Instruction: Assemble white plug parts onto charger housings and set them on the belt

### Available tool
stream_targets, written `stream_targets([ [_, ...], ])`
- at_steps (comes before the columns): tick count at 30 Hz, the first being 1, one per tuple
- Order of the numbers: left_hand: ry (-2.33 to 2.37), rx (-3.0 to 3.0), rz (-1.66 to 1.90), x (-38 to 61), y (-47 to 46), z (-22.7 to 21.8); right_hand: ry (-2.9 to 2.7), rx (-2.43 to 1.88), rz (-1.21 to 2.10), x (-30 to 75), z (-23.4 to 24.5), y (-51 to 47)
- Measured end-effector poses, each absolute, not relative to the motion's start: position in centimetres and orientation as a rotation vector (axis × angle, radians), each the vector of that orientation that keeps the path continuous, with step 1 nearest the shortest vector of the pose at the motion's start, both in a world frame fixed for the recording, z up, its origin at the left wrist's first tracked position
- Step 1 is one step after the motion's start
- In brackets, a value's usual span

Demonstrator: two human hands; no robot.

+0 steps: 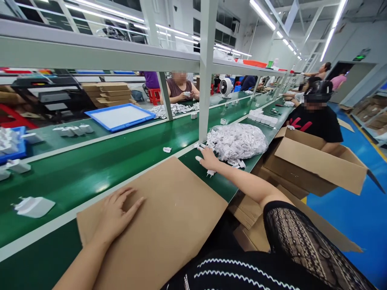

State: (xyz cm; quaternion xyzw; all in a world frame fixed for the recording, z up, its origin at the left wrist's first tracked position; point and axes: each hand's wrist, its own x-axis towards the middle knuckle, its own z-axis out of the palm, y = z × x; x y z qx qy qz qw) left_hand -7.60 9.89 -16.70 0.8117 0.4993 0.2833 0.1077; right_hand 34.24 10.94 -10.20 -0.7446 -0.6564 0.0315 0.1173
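Note:
My left hand (118, 213) lies with its fingers spread on a flat sheet of brown cardboard (163, 217) at the bench edge. My right hand (208, 158) reaches forward past the sheet's far corner, thumb and fingers apart, with white covers on some fingertips. Close by it is a clear plastic bag (237, 141) full of small white plastic pieces, some of them spilled at its front. A white plug piece with pins (211, 173) lies just below that hand. Small white bits by the post's foot are partly hidden by my fingers.
A green conveyor belt (136, 171) carries a white plug adapter (34, 206) and a small white piece (167, 149). A white post (207, 80) rises beside the bag. An open carton (317, 161) stands at right near a co-worker (317, 117). Another person (181, 86) sits across.

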Motion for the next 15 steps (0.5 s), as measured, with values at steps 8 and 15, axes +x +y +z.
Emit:
stream_targets([
  [8, 1.446, 2.376, 0.905, -8.0, 9.7, -16.9, -1.336, -2.704, 0.138, 39.5, -6.2, 24.1],
  [15, 1.472, 2.262, 0.831, -7.7, 9.8, -16.3, -1.624, -2.797, 0.175, 45.5, -6.8, 26.6],
])
